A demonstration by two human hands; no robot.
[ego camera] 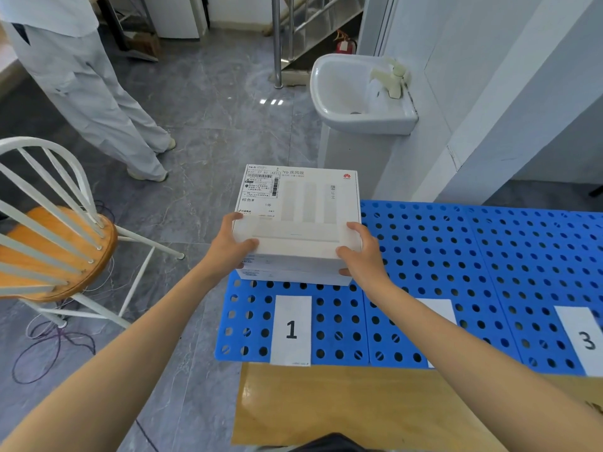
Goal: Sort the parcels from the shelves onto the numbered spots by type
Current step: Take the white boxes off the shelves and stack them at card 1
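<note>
**A:** Head view. Where is the parcel?

**B:** The white box [303,216], with a shipping slip on its top left corner, is between both hands. It is over the far left corner of the blue panel [489,256], beyond card 1 [290,329]. A lower box [293,276], also white, lies under it on the panel. I cannot tell whether the upper one rests on it or hangs just above.

**A:** Fingers?

**B:** The left hand [233,246] clasps the near left corner, thumb on top and fingers wrapped round the side. The right hand [360,252] clasps the near right corner, thumb on top and fingertips curled under the bottom edge. Both are grasping the box.

**A:** Risks, as judged?

**B:** Three.
1. The stack stands at the panel's left edge, with the floor and a chair [58,246] beyond. If the upper box is set down skewed leftward, it could overhang and slide off.
2. The right fingertips seem to lie at the seam between the boxes. Lowering before they clear would pinch them or tilt the box.
3. Card 3 [584,340] is well to the right, and another card is half hidden by the right forearm. The box's type should be checked against the lower box, not assumed.
</note>
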